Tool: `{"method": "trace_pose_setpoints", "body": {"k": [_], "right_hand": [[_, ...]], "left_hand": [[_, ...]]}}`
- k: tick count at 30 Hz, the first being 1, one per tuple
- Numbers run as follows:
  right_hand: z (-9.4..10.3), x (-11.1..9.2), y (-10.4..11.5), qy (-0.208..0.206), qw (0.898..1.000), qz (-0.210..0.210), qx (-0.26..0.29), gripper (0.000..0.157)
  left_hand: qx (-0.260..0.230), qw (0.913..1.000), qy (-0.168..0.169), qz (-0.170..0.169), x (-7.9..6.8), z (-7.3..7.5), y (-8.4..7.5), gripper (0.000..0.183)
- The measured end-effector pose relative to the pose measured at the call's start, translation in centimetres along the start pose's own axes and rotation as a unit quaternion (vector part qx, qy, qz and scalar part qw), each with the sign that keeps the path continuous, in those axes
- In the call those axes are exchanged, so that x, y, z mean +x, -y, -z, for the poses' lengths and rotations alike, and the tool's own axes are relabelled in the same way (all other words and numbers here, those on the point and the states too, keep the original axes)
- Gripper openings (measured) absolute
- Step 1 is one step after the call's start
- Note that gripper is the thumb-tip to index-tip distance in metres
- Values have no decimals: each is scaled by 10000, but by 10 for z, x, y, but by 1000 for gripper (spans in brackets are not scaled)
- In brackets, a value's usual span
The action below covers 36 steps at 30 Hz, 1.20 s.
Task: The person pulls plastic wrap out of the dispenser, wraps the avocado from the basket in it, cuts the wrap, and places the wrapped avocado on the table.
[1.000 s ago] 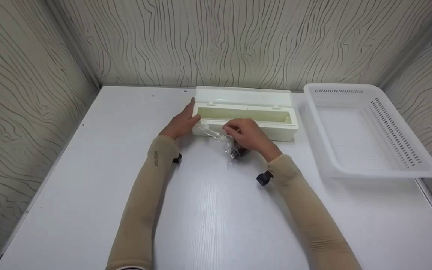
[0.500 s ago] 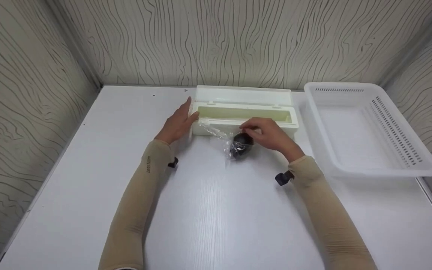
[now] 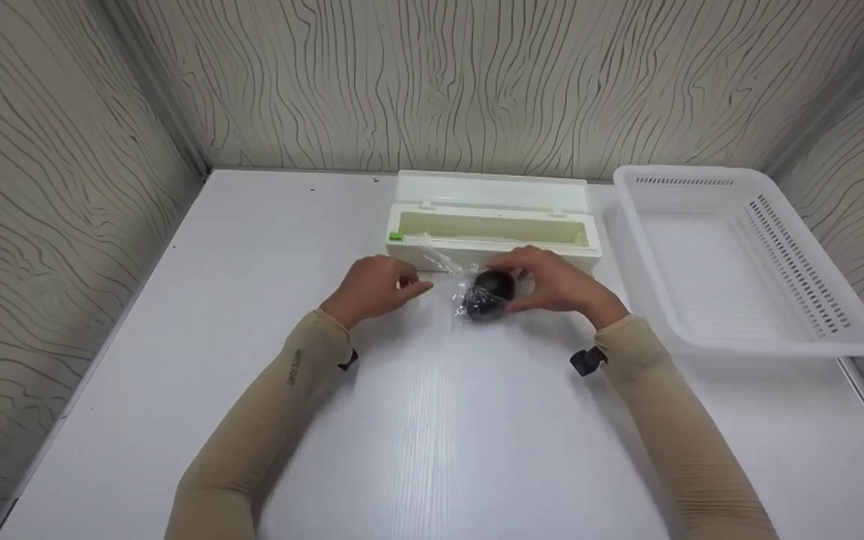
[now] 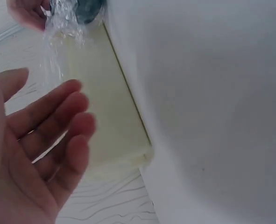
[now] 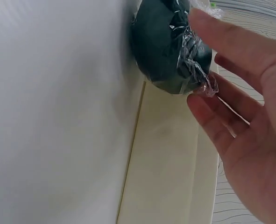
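Note:
A dark oval fruit (image 3: 493, 292), avocado-like and partly covered in crinkled cling film (image 3: 456, 281), lies on the white table in front of a film dispenser box (image 3: 526, 259). My right hand (image 3: 556, 283) is at its right side, thumb and fingers curved around it; in the right wrist view the fingertips are at the film. From the fruit, the film runs up to the left end of the box. My left hand (image 3: 378, 287) hovers left of the film with fingers loosely bent, holding nothing. The box lid (image 3: 492, 191) is tilted back, and a green slider (image 3: 396, 236) shows at the left end.
A white slotted basket (image 3: 762, 349) stands to the right of the box. The patterned wall panel (image 3: 432, 90) rises right behind the table's back edge, with side panels at left and right.
My left hand has left the box's left end and come forward, uncovering the green slider. The right hand has moved right and opened from a pinch to curve around the fruit.

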State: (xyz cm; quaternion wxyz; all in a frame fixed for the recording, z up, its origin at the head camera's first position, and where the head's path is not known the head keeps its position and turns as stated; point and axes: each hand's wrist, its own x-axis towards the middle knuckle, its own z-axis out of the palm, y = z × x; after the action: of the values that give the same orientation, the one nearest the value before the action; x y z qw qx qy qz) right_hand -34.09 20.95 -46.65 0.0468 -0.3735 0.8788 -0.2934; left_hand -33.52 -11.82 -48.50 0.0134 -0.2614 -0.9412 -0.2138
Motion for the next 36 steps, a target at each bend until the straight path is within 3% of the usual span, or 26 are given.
{"method": "trace_pose_setpoints", "body": {"k": [2, 5, 10, 17, 21, 25, 31, 36], "right_hand": [[-1, -1, 0, -45, 9999, -49, -95, 74], [-4, -2, 0, -151, 9995, -89, -268, 71], [-10, -2, 2, -345, 9984, -148, -428, 64], [-20, 0, 5, -694, 9949, -58, -729, 57], [-19, -3, 4, -738, 9967, -5, -326, 54], [-11, -10, -3, -847, 9960, -129, 242, 48], [-7, -19, -14, -824, 9923, -772, 510, 34], [-11, -20, -19, -446, 9913, -1084, 592, 50]], "left_hand": [[-118, 9990, 434, -58, 0, -5, -7, 42], [-264, 9963, 793, -205, 3, -11, -12, 52], [-587, 9931, 944, -384, 10, -20, -15, 70], [-1440, 9855, 837, -325, 18, -32, -22, 76], [-1788, 9815, 633, -273, 22, -38, -27, 75], [-1746, 9831, 448, -320, 27, -43, -34, 74], [-1611, 9855, 338, -413, 34, -47, -40, 62], [-1704, 9839, 355, -398, 37, -47, -40, 65]]}}
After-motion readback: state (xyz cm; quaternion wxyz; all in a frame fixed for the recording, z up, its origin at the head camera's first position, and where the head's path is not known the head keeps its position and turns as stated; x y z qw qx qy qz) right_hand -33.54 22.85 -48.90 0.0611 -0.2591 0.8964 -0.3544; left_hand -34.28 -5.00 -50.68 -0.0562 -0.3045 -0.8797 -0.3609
